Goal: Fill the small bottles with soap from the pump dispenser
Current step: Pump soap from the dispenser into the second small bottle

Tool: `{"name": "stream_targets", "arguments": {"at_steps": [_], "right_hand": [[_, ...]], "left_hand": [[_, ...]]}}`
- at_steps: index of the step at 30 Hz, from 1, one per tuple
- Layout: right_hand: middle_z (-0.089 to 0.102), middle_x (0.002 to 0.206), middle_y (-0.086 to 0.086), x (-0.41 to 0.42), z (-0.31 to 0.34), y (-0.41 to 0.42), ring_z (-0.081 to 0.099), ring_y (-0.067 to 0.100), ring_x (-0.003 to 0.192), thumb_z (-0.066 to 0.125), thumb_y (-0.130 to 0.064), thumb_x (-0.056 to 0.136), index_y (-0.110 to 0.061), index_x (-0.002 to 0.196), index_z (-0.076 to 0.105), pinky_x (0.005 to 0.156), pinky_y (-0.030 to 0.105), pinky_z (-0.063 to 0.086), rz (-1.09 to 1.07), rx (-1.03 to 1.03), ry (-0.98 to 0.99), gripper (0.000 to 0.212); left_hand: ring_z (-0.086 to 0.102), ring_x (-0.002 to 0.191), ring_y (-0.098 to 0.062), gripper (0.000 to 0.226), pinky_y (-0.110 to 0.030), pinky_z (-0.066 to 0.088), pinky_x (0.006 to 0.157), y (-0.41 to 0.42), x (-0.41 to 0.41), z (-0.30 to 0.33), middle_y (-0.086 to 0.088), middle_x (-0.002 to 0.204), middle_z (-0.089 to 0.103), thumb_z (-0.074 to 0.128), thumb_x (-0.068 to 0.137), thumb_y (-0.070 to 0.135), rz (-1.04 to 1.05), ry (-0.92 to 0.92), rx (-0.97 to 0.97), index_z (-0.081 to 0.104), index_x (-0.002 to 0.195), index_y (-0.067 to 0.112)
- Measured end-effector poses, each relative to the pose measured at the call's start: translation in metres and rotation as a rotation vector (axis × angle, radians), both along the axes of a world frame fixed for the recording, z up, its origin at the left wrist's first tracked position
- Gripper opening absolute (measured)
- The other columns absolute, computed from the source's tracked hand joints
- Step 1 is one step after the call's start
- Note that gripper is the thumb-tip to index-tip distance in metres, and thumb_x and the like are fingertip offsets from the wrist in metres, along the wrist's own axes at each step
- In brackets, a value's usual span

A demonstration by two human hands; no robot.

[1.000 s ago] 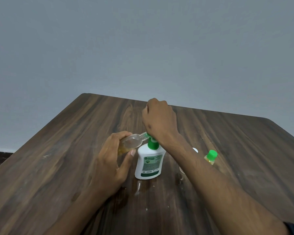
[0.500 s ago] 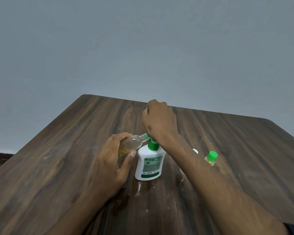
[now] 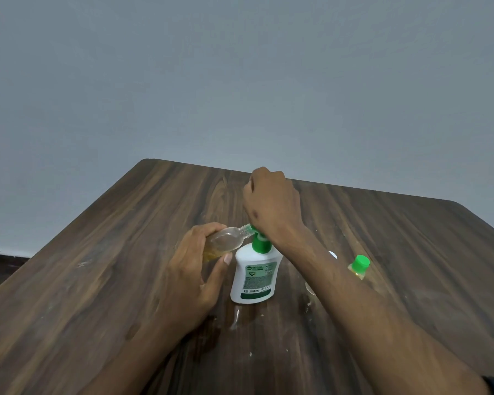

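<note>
Bottle mouth meets pump spout, lying almost sideways.

Left hand (image 3: 191, 277) grasps the small clear bottle (image 3: 226, 240), its long axis tilted nearly flat, neck pointing right and touching the green nozzle of the pump dispenser (image 3: 254, 276) on the table (image 3: 97, 280). Right hand (image 3: 271, 205), fingers clenched, sits atop the pump head; pressing down likely comes next. Further right stands a capped bottle (image 3: 359, 266).

The worktop (image 3: 97, 280) is dark brown wood with pale scuffs and a wet, shiny patch near the middle. A white soap bottle with a green pump (image 3: 253, 276) stands upright in the middle. At about 3 o'clock from it, well apart, stands a small bottle with a green cap (image 3: 359, 266).
</note>
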State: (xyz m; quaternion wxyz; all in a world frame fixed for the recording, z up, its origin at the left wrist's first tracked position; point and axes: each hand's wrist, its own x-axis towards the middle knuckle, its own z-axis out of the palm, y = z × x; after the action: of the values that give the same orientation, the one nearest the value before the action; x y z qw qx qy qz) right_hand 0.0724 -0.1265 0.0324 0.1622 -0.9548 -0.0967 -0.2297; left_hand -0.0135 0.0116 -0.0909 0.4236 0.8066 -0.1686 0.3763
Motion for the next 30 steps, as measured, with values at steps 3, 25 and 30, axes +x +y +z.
{"name": "stream_targets", "arguments": {"at_steps": [3,25,30], "right_hand": [[0.052,0.072,0.000,0.0010,-0.0019,-0.0004,0.052,0.023,0.065,0.043,-0.020,0.101,-0.012,0.081,0.054,0.060,0.033,0.035,-0.012,0.023,0.001,0.024],[0.045,0.068,-0.003,0.0032,-0.0002,0.0009,0.042,0.013,0.057,0.044,-0.021,0.103,-0.016,0.077,0.046,0.058,0.032,0.034,0.001,0.003,0.010,0.027],[0.045,0.068,-0.002,0.0041,-0.0006,0.0012,0.044,0.018,0.058,0.043,-0.020,0.102,-0.017,0.073,0.041,0.056,0.032,0.031,0.017,0.005,-0.006,0.030]], "left_hand": [[0.064,0.109,-0.009,0.037,-0.024,0.053,0.087,0.0004,0.0007,-0.0003,0.010,0.121,0.064,0.068,0.096,0.021,-0.001,-0.002,-0.003,0.057,0.131,0.019],[0.064,0.109,-0.008,0.037,-0.021,0.053,0.088,0.0023,0.0024,-0.0001,0.008,0.122,0.064,0.067,0.097,0.025,-0.004,0.012,0.007,0.056,0.133,0.018],[0.063,0.109,-0.005,0.038,-0.017,0.051,0.088,0.0013,0.0010,0.0004,0.012,0.123,0.063,0.065,0.098,0.028,0.015,0.023,0.011,0.056,0.133,0.020]]}}
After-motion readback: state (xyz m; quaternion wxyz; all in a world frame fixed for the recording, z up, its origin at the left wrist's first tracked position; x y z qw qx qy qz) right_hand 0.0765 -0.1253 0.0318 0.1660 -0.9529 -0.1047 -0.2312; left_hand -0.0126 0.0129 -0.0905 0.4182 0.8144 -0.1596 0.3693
